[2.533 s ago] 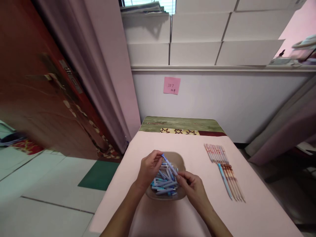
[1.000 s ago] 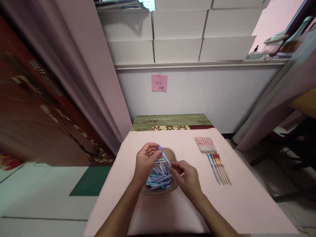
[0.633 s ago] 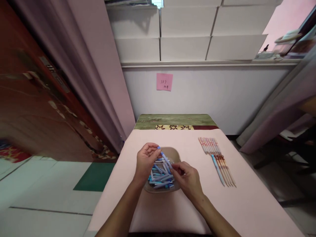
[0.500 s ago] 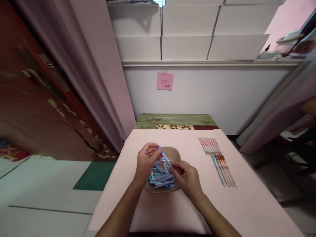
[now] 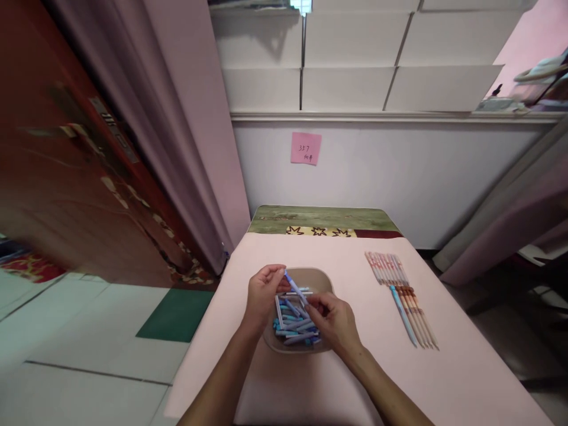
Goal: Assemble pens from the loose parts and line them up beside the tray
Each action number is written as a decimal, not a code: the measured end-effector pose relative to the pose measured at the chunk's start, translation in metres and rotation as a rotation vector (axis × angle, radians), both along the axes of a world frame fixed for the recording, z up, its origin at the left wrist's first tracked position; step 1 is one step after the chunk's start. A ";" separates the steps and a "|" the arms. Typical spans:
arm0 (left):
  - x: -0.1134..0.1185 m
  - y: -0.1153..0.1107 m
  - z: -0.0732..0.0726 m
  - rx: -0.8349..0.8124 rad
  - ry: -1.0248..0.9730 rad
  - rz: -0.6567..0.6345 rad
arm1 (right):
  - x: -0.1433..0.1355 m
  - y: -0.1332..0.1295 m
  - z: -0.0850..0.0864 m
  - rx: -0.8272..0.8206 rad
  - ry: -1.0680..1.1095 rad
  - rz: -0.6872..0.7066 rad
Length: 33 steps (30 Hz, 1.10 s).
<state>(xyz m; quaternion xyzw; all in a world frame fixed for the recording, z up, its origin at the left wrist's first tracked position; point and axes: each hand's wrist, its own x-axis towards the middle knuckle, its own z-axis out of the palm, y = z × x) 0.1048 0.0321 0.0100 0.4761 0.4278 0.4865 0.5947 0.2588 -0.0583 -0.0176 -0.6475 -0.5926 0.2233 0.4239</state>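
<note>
Over a beige plastic basin (image 5: 316,276), a blue and pale lilac pen (image 5: 296,289) slants between my two hands. The thumb and fingers of my left hand (image 5: 262,293) pinch its blue upper end. My right hand (image 5: 335,322) has its lower end between thumb and fingertips. Below the held pen, several loose blue, light-blue and white pen parts (image 5: 293,325) lie jumbled in the basin. My right hand covers part of the basin's right side.
On the pink-covered table (image 5: 355,384), at the right, lie a row of pens with red-patterned barrels (image 5: 386,268), several brown-and-cream pens (image 5: 417,316) and one light-blue pen (image 5: 403,316). A pink note (image 5: 306,148) is on the wall behind. A red-brown door (image 5: 89,177) stands at the left.
My view has turned slightly, so the whole scene sits further right. Both hands still hold the pen over the basin, and its slant has changed a little.
</note>
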 end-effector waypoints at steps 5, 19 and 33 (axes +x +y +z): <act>-0.003 0.010 -0.006 -0.041 0.018 -0.052 | 0.004 0.015 -0.011 0.013 -0.013 0.001; -0.015 0.001 -0.003 0.165 0.052 0.182 | 0.015 0.025 -0.011 -0.080 -0.208 0.063; -0.029 -0.049 0.031 0.505 0.335 0.382 | 0.012 0.011 -0.006 -0.334 -0.616 0.460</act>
